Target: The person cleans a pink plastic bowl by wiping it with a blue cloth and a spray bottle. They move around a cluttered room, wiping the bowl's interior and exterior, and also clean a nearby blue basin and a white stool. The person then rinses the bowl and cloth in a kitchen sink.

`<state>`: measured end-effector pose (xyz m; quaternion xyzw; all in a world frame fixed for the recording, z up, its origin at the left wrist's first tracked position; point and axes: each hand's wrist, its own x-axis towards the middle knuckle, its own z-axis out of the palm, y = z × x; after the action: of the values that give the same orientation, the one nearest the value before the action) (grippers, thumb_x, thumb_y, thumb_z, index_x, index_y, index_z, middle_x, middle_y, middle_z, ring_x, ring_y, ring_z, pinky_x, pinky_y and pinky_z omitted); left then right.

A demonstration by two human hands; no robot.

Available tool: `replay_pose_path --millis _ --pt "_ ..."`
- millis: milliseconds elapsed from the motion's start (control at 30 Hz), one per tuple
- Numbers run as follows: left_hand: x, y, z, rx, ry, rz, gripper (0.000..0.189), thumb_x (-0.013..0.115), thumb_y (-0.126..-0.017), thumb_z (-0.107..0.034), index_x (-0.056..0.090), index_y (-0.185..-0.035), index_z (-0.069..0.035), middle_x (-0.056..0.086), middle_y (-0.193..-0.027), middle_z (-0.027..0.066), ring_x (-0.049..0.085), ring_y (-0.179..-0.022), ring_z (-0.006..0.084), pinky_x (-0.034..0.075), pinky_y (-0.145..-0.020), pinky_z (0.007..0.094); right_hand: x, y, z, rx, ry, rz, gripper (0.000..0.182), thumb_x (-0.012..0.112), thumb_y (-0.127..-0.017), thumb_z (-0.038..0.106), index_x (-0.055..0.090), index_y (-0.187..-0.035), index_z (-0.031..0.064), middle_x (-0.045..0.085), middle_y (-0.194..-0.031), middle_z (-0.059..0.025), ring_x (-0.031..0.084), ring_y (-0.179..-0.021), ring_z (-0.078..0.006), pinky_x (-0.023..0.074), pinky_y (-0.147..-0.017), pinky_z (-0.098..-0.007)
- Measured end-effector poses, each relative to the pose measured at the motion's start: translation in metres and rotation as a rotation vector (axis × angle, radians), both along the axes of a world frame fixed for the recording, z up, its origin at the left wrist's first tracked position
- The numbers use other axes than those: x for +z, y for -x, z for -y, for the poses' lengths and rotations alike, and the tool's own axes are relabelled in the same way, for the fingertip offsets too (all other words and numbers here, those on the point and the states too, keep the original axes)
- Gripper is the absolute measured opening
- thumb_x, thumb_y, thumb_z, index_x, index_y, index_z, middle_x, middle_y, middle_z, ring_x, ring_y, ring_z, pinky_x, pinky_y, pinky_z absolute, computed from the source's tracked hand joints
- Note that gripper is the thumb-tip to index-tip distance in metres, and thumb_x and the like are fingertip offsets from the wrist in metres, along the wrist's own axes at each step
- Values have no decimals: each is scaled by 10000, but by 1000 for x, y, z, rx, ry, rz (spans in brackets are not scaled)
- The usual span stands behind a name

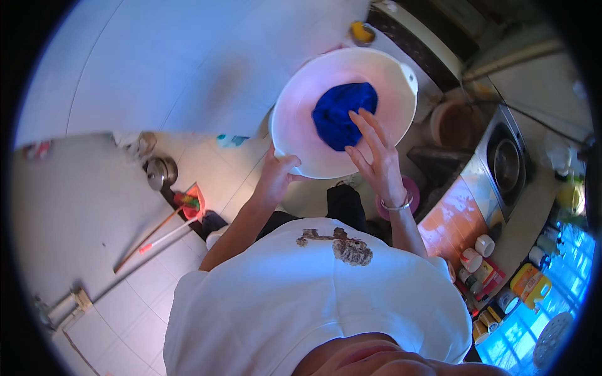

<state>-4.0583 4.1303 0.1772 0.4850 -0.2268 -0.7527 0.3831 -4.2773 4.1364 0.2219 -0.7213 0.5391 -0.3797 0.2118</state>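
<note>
A wide white plastic basin (301, 89) is held up in front of me, tipped so its inside faces me. My left hand (278, 171) grips its near left rim, with the thumb over the edge. A crumpled dark blue cloth (341, 113) lies bunched at the bottom of the basin. Over the near right side of the basin is my right hand (376, 160), fingers spread, wearing a bracelet at the wrist. Its fingertips overlap the cloth in the picture; whether they touch it I cannot tell. Nothing shows gripped in that hand.
A pink tub (410, 195) sits below my right wrist. To the right, a counter carries a stove (507, 162), white mugs (484, 245) and a yellow container (530, 285). At left, a red dustpan (194, 202) and a lidded metal pot (161, 172) stand by the wall.
</note>
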Motion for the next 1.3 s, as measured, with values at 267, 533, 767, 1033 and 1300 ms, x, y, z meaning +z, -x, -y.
replay_pose_path --millis 267,533,767,1033,1300 --pt "-44 -271 -144 257 -66 76 733 558 -705 -24 238 -1358 -118 506 -1115 129 580 -969 292 580 -631 446 -31 -252 -61 263 -172 103 282 654 -734 4 619 -1013 27 617 -887 -116 602 -809 -234 485 -720 -318" --pt "-58 -466 -240 857 -165 118 617 561 -743 -52 274 -1281 -152 494 -1129 138 604 -905 333 583 -643 444 -18 -458 -27 603 -239 88 86 679 -692 8 620 -752 20 600 -697 -67 571 -600 -178 437 -544 -274" --pt "-72 -571 -155 1064 -106 -72 636 557 -712 -39 292 -1285 -118 483 -1149 152 561 -992 344 554 -737 456 -41 -541 41 596 -247 41 126 656 -731 31 611 -849 30 579 -729 -67 535 -590 -157 438 -547 -274" --pt "-92 -704 -58 1003 -41 -364 661 577 -669 -40 336 -1281 -112 478 -1177 151 553 -1005 366 525 -771 506 -54 -710 161 705 -323 147 164 562 -817 42 596 -975 18 595 -868 -120 583 -689 -198 465 -647 -293" --pt "-83 -840 40 995 201 -177 636 575 -698 -59 323 -1281 -95 451 -1201 151 522 -1054 363 520 -804 482 -40 -905 281 871 -288 132 162 558 -824 56 580 -982 32 583 -864 -122 589 -753 -254 466 -664 -320"
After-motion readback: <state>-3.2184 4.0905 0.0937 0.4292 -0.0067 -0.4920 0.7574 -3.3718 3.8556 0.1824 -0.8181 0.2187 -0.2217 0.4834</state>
